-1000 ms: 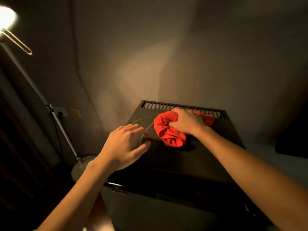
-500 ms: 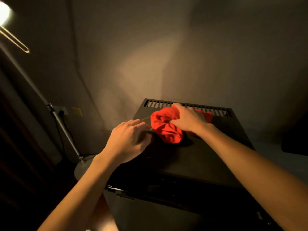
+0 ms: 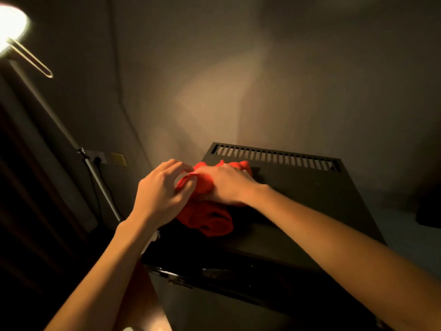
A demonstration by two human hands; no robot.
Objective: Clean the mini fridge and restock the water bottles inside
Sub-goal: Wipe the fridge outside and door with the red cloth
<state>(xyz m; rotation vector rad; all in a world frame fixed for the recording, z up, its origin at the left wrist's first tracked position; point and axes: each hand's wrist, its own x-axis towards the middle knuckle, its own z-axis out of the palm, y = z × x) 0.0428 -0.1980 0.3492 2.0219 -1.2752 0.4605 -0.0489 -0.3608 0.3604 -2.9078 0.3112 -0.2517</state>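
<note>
A black mini fridge stands against the wall, seen from above, with a slotted vent along its back edge. A crumpled red cloth lies on the left part of its top. My right hand presses down on the cloth and grips its upper folds. My left hand has come in from the left, its fingers curled onto the cloth's left edge. No water bottles are in view. The fridge door is seen only as a dark front edge below.
A floor lamp with a bright head leans at the left, its cable running to a wall socket. A plain wall rises close behind the fridge. A pale surface lies to the right.
My left hand moved right from the bare fridge top onto the cloth. My right hand dragged the cloth left and toward me, so it is now bunched between both hands.
</note>
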